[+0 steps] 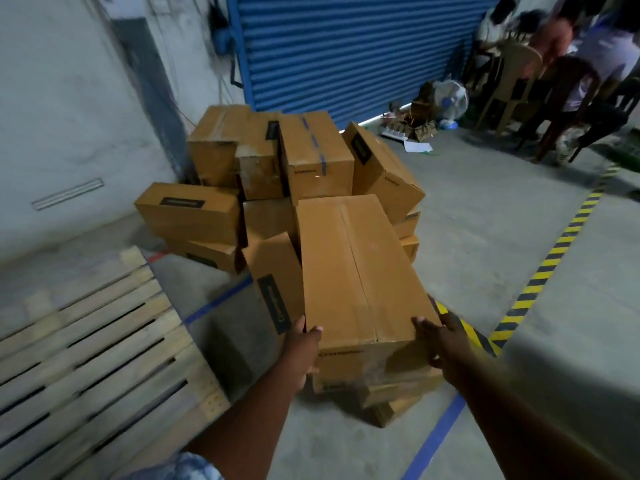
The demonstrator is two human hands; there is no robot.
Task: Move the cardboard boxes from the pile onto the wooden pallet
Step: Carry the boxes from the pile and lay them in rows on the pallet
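At the pile's near edge, left hand (304, 344) and right hand (438, 341) clasp the long cardboard box (356, 271) by its near corners, beside the wooden pallet (90, 344).

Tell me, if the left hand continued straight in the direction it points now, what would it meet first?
The left hand already presses the near left side of the long box. Going on up and forward, it would probably meet the leaning box with the dark label first; depth is unclear.
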